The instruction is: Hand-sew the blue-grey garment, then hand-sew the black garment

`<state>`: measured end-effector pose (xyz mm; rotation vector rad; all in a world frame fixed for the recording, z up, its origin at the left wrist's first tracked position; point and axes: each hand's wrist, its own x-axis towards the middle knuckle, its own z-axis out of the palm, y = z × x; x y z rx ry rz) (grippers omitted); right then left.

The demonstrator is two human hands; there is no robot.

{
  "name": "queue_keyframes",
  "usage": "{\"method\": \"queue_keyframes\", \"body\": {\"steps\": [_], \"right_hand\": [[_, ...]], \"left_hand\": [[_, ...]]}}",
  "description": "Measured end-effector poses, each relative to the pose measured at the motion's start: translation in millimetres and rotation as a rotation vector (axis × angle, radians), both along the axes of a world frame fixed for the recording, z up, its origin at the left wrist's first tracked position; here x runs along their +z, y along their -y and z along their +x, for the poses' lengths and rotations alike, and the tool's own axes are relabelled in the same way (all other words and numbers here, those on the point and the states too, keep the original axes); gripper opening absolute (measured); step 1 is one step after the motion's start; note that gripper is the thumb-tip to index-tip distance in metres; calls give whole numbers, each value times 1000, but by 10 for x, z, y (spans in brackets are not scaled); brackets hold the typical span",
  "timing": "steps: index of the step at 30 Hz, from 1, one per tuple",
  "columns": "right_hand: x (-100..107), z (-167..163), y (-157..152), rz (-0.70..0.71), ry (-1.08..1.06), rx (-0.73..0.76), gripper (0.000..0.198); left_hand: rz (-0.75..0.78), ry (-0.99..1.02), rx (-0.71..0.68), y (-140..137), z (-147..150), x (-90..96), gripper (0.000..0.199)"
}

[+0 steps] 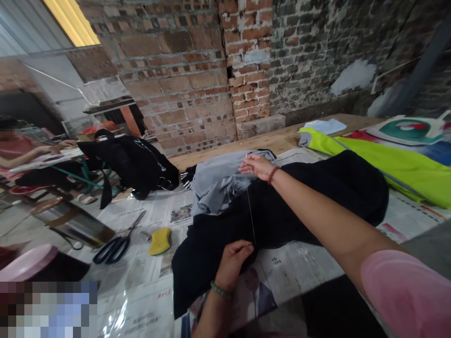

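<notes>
Black cloth [218, 234] lies spread over the near side of the table, and my left hand [235, 260] grips its front edge between thumb and fingers. My right hand [259, 166] is raised above the cloth, its fingertips pinched on a thin sewing needle [246, 158]. A pale thread [251, 213] runs taut from the right hand down to the cloth beside the left thumb. Behind the black cloth sits a crumpled grey garment [214, 180], partly covered by it.
To the left are a yellow sponge [159, 241], dark-handled scissors [118, 246], a metal flask [73, 220] and a black bag [137, 162]. Newspaper [141, 286] under plastic covers the table. A neon-yellow garment [394, 164] and an iron [410, 129] lie right. Another person [26, 150] sits far left.
</notes>
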<state>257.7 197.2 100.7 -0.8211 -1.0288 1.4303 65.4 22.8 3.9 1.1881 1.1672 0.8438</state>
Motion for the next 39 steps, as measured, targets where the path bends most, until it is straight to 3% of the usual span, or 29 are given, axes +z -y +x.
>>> {"method": "queue_keyframes", "body": {"steps": [7, 11, 18, 21, 24, 29, 39], "right_hand": [[47, -73, 62, 71, -16, -134, 14], [-3, -144, 299, 100, -60, -162, 6], [-234, -121, 1455, 177, -71, -83, 15], [-474, -109, 1937, 63, 165, 25, 17], [-721, -159, 2229, -61, 453, 113, 16], [-907, -303, 2325, 16, 701, 42, 19], [-941, -394, 2215, -2, 761, 17, 22]], "left_hand": [[-3, -21, 11, 3, -6, 14, 19], [-31, -7, 11, 2, -13, 13, 14], [88, -50, 114, 29, 35, 3, 14], [214, -197, 141, 55, 49, 42, 12], [315, -290, 156, 70, 43, 72, 9], [421, -333, 129, 72, 13, 43, 6], [556, -360, 82, 84, -2, 13, 4]]}}
